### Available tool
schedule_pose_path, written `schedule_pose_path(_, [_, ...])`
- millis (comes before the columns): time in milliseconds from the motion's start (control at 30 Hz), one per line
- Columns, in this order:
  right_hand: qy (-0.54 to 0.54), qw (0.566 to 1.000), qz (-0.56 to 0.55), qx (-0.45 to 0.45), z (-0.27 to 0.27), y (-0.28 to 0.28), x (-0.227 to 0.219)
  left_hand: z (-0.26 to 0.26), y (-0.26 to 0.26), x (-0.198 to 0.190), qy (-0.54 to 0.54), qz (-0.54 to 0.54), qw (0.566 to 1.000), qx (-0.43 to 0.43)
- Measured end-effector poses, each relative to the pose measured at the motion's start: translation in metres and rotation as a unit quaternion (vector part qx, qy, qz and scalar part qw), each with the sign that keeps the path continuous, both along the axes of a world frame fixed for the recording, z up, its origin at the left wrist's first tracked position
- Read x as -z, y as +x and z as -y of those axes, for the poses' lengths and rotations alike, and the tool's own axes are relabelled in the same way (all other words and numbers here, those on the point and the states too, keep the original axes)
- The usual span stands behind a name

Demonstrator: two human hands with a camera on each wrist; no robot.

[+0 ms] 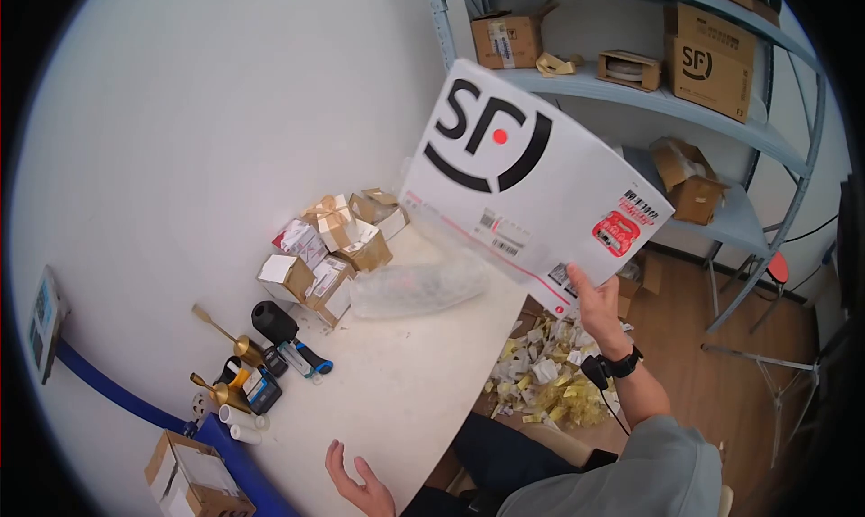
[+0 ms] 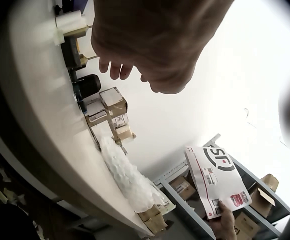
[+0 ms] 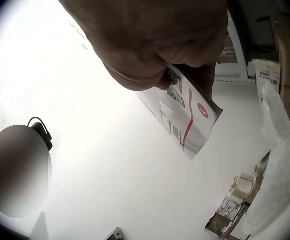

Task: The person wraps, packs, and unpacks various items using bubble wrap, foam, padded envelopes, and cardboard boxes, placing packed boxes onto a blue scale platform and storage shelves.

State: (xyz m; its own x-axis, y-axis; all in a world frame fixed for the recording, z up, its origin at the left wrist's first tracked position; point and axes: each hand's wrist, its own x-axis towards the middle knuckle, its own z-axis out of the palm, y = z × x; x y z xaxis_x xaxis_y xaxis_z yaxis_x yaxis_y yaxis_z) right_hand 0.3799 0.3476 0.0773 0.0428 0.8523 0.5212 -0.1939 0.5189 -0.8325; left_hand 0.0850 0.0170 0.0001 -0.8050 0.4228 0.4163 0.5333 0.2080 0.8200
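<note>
A large white courier envelope (image 1: pixel 541 202) with a black SF logo is raised above the table's far right part. My right hand (image 1: pixel 597 312) grips it at its lower right corner, thumb on the printed face. In the right wrist view the same envelope (image 3: pixel 177 112) is seen edge-on below the fingers. Near the front of the table, my left hand (image 1: pixel 362 488) holds nothing, its fingers loosely spread. A bubble-wrapped bundle (image 1: pixel 419 289) lies on the white table (image 1: pixel 360 409), below and left of the envelope.
Small cardboard boxes (image 1: pixel 324 247) are piled against the wall. Tape tools, a black cylinder (image 1: pixel 273 321) and white rolls (image 1: pixel 243 422) stand at the table's left. A metal shelf (image 1: pixel 631 94) with cartons is at the back right. Crumpled packing scraps (image 1: pixel 559 373) fill a spot beside the table.
</note>
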Motion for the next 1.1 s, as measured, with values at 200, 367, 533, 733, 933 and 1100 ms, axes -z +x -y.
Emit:
schedule_pose_path(200, [-0.028, 0.996, -0.056, 0.062, -0.074, 0.04, 0.002, -0.146, -0.015, -0.072, -0.088, -0.158, 0.951, 0.25])
schedule_pose_path(367, [-0.047, 0.995, -0.05, 0.076, -0.097, 0.043, 0.015, -0.292, -0.012, -0.067, -0.14, -0.257, 0.883, 0.366])
schedule_pose_path(533, [-0.062, 0.99, -0.016, 0.123, -0.1, 0.03, 0.022, -0.427, 0.016, -0.049, -0.138, -0.265, 0.879, 0.371])
schedule_pose_path(733, [-0.032, 0.989, -0.007, 0.146, -0.107, 0.011, 0.015, -0.499, 0.027, -0.038, -0.296, -0.244, 0.872, 0.306])
schedule_pose_path(933, [-0.017, 0.991, -0.026, 0.131, -0.124, -0.033, -0.01, -0.504, 0.004, -0.009, -0.138, 0.0, 0.945, 0.297])
schedule_pose_path(1100, [0.013, 0.996, -0.007, 0.083, -0.158, -0.108, -0.019, -0.467, 0.034, -0.031, -0.02, 0.136, 0.944, 0.301])
